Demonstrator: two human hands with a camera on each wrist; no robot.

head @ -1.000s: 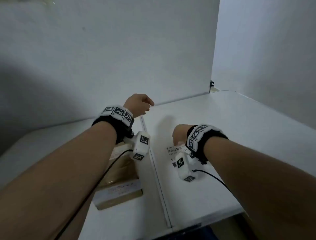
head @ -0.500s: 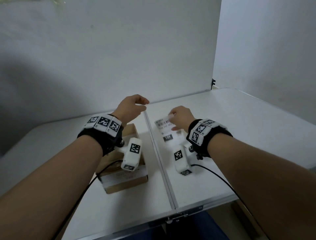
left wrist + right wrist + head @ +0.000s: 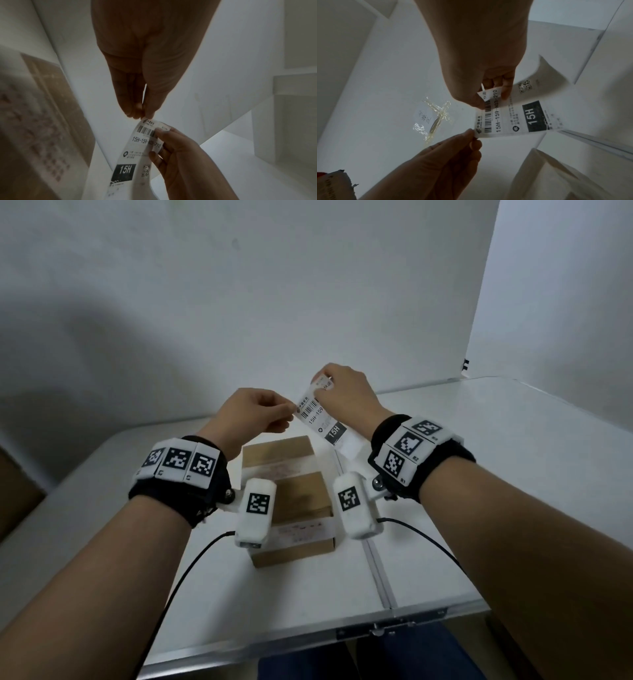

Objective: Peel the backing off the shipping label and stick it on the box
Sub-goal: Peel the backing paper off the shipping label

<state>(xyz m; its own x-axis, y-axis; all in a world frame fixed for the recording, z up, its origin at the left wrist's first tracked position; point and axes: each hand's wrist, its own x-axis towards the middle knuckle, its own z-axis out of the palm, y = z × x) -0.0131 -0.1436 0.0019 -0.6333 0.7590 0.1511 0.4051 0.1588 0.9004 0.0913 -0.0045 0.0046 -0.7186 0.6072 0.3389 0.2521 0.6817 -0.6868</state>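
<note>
A white shipping label [image 3: 322,419] with a barcode and a black "15H" block hangs in the air above the far end of the cardboard box [image 3: 291,498]. My right hand [image 3: 342,392] pinches the label's top edge [image 3: 489,94]. My left hand [image 3: 260,412] pinches the label's near corner [image 3: 145,119] between thumb and fingertips [image 3: 471,136]. The brown box lies flat on the white table [image 3: 479,474] below both hands, with older pale labels stuck on its top. Whether the backing has started to come away, I cannot tell.
A white wall stands right behind the table. A crumpled bit of clear tape [image 3: 435,119] with a written scrap is stuck on that wall. A metal seam [image 3: 376,573] runs down the table right of the box. Black cables [image 3: 191,563] trail from both wristbands.
My right hand has lifted the label off the table and carried it up and left over the box. My left hand has come across and taken hold of its corner.
</note>
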